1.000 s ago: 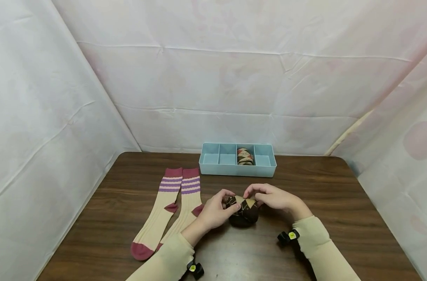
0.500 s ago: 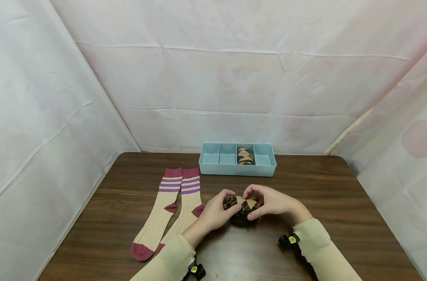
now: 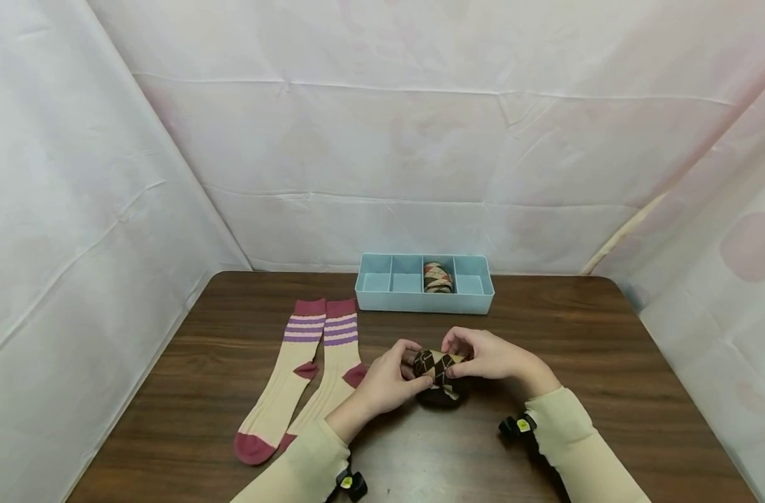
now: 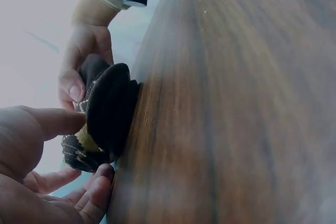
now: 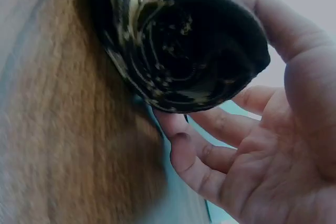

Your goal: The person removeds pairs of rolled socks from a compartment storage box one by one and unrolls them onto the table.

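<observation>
While the dark sock roll (image 3: 435,363) rests on the tabletop (image 3: 413,454), the left hand (image 3: 388,378) and right hand (image 3: 490,356) grip its ends, apparently tightening it; the next move likely calls for both holding its layers snug.

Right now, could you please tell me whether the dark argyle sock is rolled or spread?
Rolled up: the right wrist view shows the dark argyle sock coiled in layers.
</observation>
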### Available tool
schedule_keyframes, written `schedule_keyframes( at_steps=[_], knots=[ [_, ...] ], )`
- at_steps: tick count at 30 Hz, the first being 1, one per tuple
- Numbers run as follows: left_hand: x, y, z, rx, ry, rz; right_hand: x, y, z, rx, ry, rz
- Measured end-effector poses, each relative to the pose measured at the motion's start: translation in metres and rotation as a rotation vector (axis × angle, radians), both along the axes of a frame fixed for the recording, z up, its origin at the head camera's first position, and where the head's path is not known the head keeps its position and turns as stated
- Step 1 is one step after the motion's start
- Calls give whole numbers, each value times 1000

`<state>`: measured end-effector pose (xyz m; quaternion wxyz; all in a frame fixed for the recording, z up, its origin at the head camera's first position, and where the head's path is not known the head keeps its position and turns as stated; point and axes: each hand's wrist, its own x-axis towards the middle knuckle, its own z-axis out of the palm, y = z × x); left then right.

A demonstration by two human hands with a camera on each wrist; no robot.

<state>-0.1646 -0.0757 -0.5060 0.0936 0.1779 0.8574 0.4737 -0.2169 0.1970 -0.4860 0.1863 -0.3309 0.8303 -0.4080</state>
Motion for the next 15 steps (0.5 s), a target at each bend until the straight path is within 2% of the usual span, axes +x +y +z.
schedule_keyframes(
  at_steps=[6,12,15],
  knots=[
    [3,1,2,-49,25,-16,-2,3,2,-5,-69,13],
    [5,1,2,-47,38,-27,-3,5,3,-34,15,21],
    [5,1,1,-55,41,-28,-2,6,4,-68,18,35]
  ],
)
